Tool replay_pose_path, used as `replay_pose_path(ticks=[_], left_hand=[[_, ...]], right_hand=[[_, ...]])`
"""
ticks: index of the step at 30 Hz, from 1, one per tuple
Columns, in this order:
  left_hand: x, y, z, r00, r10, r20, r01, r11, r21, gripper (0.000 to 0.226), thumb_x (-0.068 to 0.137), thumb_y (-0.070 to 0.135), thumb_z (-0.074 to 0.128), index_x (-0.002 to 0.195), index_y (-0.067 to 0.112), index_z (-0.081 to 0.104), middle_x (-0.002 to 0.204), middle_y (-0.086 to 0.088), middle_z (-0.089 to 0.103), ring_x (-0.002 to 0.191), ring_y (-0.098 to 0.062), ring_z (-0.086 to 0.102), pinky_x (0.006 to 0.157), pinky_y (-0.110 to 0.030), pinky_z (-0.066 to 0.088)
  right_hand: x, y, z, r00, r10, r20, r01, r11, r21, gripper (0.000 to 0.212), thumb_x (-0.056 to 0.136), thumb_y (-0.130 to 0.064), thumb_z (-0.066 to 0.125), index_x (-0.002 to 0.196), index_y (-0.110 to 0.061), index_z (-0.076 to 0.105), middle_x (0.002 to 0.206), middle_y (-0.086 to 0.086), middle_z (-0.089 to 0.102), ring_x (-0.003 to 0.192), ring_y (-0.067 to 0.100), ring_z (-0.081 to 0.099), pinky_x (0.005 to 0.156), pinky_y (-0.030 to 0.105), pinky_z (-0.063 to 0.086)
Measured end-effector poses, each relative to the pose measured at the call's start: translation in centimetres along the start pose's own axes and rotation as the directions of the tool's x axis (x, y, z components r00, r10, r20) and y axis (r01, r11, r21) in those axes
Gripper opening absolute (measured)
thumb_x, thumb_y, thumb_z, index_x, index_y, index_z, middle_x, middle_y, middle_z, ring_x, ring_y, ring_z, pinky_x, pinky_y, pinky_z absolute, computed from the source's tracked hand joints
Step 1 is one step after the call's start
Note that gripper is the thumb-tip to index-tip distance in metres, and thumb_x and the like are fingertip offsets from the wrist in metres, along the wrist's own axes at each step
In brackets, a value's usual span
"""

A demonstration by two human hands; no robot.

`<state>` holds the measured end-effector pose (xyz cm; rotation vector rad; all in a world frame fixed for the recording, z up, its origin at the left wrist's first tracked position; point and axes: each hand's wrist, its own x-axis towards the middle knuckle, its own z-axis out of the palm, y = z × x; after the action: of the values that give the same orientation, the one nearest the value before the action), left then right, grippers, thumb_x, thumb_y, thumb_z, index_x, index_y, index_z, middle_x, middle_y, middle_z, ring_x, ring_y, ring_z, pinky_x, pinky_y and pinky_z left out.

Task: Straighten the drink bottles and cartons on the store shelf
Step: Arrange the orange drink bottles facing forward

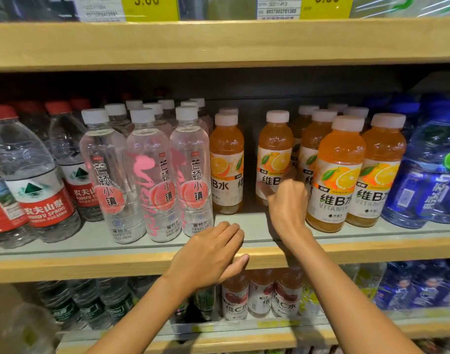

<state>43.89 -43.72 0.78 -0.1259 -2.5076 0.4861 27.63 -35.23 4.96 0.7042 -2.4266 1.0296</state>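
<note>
Orange vitamin drink bottles with white caps stand on the middle shelf (257, 228). One orange bottle (275, 149) stands set back from the front, and my right hand (287, 203) is closed around its lower part. Another orange bottle (227, 159) stands to its left, with a gap between them. Two more orange bottles (339, 169) stand at the front to the right. My left hand (211, 254) rests flat on the shelf's front edge, fingers together, holding nothing.
Clear peach-water bottles (190, 169) fill the shelf left of the orange ones, then red-capped water bottles (32, 180). Blue bottles (428, 175) stand at the right. The shelf below holds more drinks (259, 297). A wooden shelf board (218, 42) hangs overhead.
</note>
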Motion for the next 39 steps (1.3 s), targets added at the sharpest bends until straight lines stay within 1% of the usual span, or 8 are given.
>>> replay_pose_path(ticks=[6,13,18,22,26,29,35,39], left_hand=[[-0.1,0.0,0.0,1.000,-0.008,-0.003,0.008,1.000,0.001,0.047,0.097,0.040,0.036,0.099,0.006,0.068,0.097,-0.008,0.067,0.083,-0.023,0.064,0.063,-0.033,0.054],[-0.2,0.2,0.2,0.999,-0.012,-0.034,0.013,1.000,0.026,0.045,0.096,0.039,0.039,0.099,0.005,0.069,0.098,-0.009,0.068,0.084,-0.023,0.065,0.061,-0.033,0.054],[-0.3,0.4,0.3,0.998,0.001,-0.070,0.002,0.999,0.052,0.042,0.095,0.035,0.043,0.096,0.003,0.070,0.095,-0.011,0.069,0.083,-0.024,0.066,0.061,-0.033,0.054],[-0.4,0.5,0.4,0.996,0.004,-0.090,0.002,0.998,0.069,0.041,0.094,0.034,0.043,0.096,0.003,0.070,0.096,-0.011,0.069,0.083,-0.024,0.066,0.062,-0.033,0.054],[-0.4,0.5,0.3,0.995,0.001,-0.095,0.006,0.997,0.078,0.042,0.094,0.034,0.042,0.096,0.003,0.070,0.096,-0.011,0.069,0.083,-0.024,0.066,0.063,-0.032,0.054],[-0.4,0.6,0.3,0.995,-0.001,-0.100,0.009,0.997,0.082,0.040,0.094,0.034,0.044,0.096,0.003,0.070,0.095,-0.010,0.069,0.082,-0.024,0.066,0.063,-0.032,0.054],[-0.3,0.7,-0.3,0.998,-0.022,-0.058,0.024,0.999,0.032,0.037,0.093,0.034,0.045,0.092,0.005,0.068,0.092,-0.009,0.067,0.080,-0.023,0.064,0.060,-0.033,0.052],[-0.1,1.1,-1.0,0.987,-0.152,-0.043,0.146,0.983,-0.112,0.036,0.094,0.032,0.043,0.092,0.006,0.067,0.092,-0.007,0.067,0.077,-0.022,0.064,0.056,-0.034,0.051]], right_hand=[[1.3,0.2,1.2,1.000,-0.016,0.016,0.018,0.994,-0.104,0.064,0.096,-0.043,0.049,0.138,0.002,0.033,0.129,0.020,0.050,0.113,0.034,0.053,0.086,0.035,0.042],[-1.8,0.4,-0.1,0.966,-0.125,-0.227,0.152,0.983,0.104,0.020,0.083,-0.016,0.070,0.084,-0.003,0.056,0.080,0.016,0.055,0.077,0.034,0.055,0.063,0.035,0.037],[-1.6,-2.3,0.5,0.955,-0.242,0.171,0.136,0.871,0.472,0.029,0.080,-0.036,0.073,0.074,-0.015,0.054,0.065,-0.008,0.053,0.058,0.000,0.049,0.054,0.012,0.038],[-0.8,-3.7,2.1,0.897,-0.123,0.425,-0.105,0.875,0.473,0.052,0.079,-0.034,0.075,0.056,-0.012,0.033,0.080,0.008,0.067,0.077,0.020,0.061,0.068,0.028,0.047],[-0.6,-3.4,3.8,0.867,-0.078,0.492,-0.208,0.840,0.501,0.041,0.076,-0.040,0.077,0.068,-0.008,0.053,0.090,0.001,0.063,0.087,0.011,0.054,0.059,0.010,0.031],[-0.2,-3.5,4.2,0.892,-0.144,0.428,-0.142,0.810,0.569,0.048,0.073,-0.041,0.079,0.108,-0.018,0.057,0.106,0.006,0.064,0.104,0.017,0.058,0.065,0.007,0.033],[-0.7,-3.0,3.3,0.946,-0.221,0.239,0.045,0.816,0.576,0.040,0.076,-0.022,0.078,0.052,-0.021,0.046,0.052,-0.007,0.051,0.056,0.001,0.047,0.051,0.013,0.034],[-0.8,-2.1,0.5,0.959,-0.245,0.143,0.067,0.686,0.725,0.021,0.071,-0.018,0.081,0.066,-0.022,0.061,0.066,-0.006,0.067,0.058,-0.007,0.059,0.057,0.014,0.049]])
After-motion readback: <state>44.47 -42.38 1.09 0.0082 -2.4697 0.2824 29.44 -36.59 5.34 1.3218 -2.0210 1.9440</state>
